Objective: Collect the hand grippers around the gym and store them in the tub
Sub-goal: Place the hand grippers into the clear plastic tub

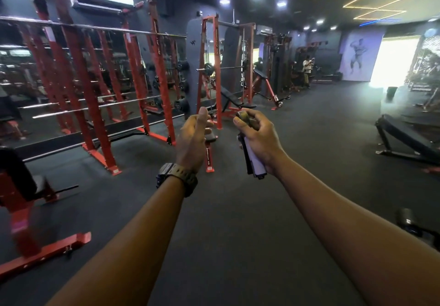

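Both my arms reach forward at chest height over the dark gym floor. My right hand [258, 139] is closed around a hand gripper [253, 160]; its grey and black handles stick out below my palm and its knob shows by my fingertips. My left hand [194, 139], with a dark watch on the wrist, is held upright with the fingers loosely curled. Whether that hand holds anything is hard to make out. No tub is in view.
Red squat racks [78, 86] with barbells line the mirrored wall on the left. A red bench frame [31, 241] stands near left, black benches [409, 139] at the right, a dumbbell [409, 222] near right. A person [307, 70] stands far back. Dark floor stretches ahead.
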